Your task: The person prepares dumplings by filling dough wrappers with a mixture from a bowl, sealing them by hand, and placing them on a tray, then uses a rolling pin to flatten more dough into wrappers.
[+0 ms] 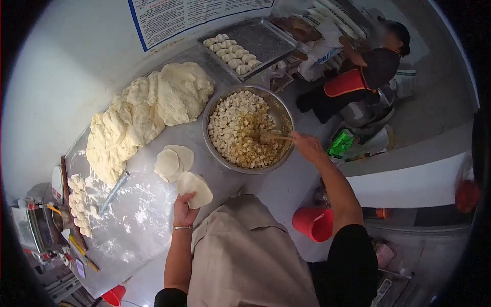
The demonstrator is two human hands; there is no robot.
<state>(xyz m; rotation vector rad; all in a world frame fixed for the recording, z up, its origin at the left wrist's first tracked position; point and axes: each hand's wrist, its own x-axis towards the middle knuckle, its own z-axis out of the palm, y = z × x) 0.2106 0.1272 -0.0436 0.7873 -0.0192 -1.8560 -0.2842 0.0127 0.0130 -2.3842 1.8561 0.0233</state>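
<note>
My left hand is closed on a round dough wrapper, held up above the metal table. Beyond it, several more dough wrappers lie overlapping on the tabletop. Closed around the handle of a wooden spatula, my right hand is at the right rim of a large steel bowl. The spatula's far end is sunk in the filling, hidden from view. White cubes fill the bowl's left side, and a browner, seasoned mix lies on the right.
A big dough mass lies along the wall. Small dough pieces and a rolling pin rest at left on the floured table. A tray holds several filled buns. Another person stands at right, near a red bucket.
</note>
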